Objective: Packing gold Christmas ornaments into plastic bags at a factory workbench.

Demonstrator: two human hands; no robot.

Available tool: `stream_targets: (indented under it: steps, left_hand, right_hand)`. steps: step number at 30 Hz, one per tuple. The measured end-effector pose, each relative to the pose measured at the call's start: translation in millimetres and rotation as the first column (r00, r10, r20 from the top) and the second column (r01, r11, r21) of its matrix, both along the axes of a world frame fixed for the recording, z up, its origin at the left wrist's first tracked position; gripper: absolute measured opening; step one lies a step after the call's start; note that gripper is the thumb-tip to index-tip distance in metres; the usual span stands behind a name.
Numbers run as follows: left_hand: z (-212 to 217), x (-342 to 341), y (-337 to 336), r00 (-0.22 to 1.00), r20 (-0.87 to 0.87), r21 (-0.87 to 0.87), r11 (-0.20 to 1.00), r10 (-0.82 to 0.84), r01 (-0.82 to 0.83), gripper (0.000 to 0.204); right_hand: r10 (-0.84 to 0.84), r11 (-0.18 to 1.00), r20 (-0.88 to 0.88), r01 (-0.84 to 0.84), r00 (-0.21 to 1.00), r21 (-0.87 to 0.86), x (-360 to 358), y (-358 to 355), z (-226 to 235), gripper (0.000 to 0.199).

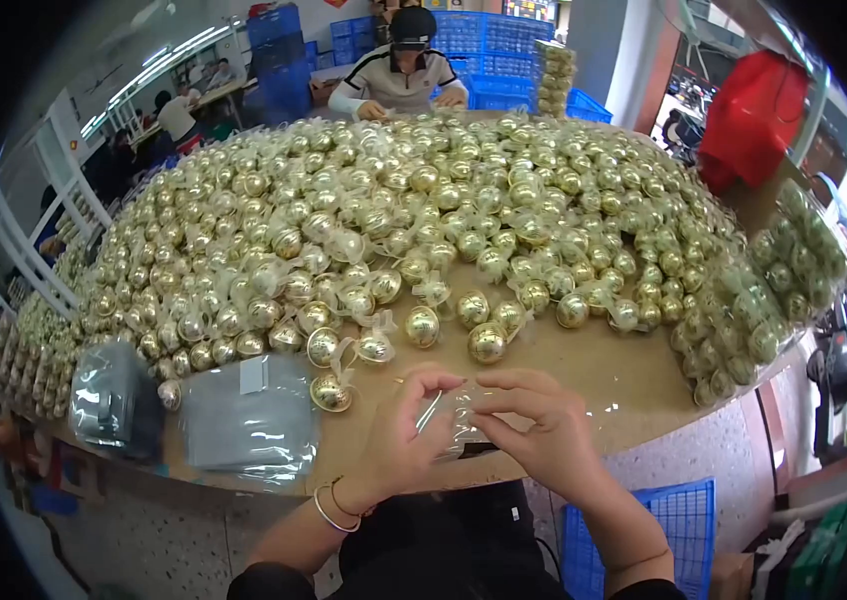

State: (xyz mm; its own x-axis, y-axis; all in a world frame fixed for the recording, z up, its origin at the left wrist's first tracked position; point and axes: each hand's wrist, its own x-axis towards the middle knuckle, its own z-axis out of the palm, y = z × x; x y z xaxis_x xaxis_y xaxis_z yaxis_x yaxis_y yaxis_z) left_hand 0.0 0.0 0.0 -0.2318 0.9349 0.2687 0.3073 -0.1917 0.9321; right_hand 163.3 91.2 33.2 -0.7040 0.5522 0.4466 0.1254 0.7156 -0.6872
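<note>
My left hand [412, 428] and my right hand [541, 425] are together over the front edge of the table. Both pinch a thin, shiny piece of clear plastic [461, 408] stretched between them; whether it is a bag or a loose sheet cannot be made out. Just beyond my hands lie several loose gold balls with pale sheer ribbons, the closest being one gold ball [488, 342] and another ball [331, 393] left of my left hand. A flat stack of clear plastic bags [249, 425] lies at the table's left front.
A large heap of ribboned gold balls [344, 215] covers most of the brown table [604, 390]. Clear packs of balls [734, 340] stand at the right. A dark plastic-wrapped bundle [116, 400] sits at the left. A blue crate [679, 530] is below right. A co-worker [406, 75] sits opposite.
</note>
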Motion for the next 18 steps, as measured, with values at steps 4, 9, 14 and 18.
stream_targets:
  steps: [4,9,14,18]
  left_hand:
    - [4,-7,7,0.999,-0.007,0.083,0.996,-0.042,0.043,0.032]
    - [-1,-20,4,0.999,-0.001,0.127,0.991,-0.033,0.033,0.032]
    - [-6,-19,7,1.000,-0.003,0.111,0.994,-0.014,0.015,0.032]
    - [-8,-21,11,1.000,-0.025,0.187,0.982,0.013,-0.008,0.031]
  right_hand:
    - [-0.126,0.992,-0.050,0.125,0.991,-0.008,-6,1,-3,0.019]
    - [-0.035,0.999,0.036,0.035,0.999,0.015,-15,6,10,0.018]
    - [-0.114,0.993,0.093,0.112,0.989,0.027,-24,-1,16,0.017]
    - [-0.132,0.990,0.053,0.129,0.990,0.064,-26,-2,7,0.015]
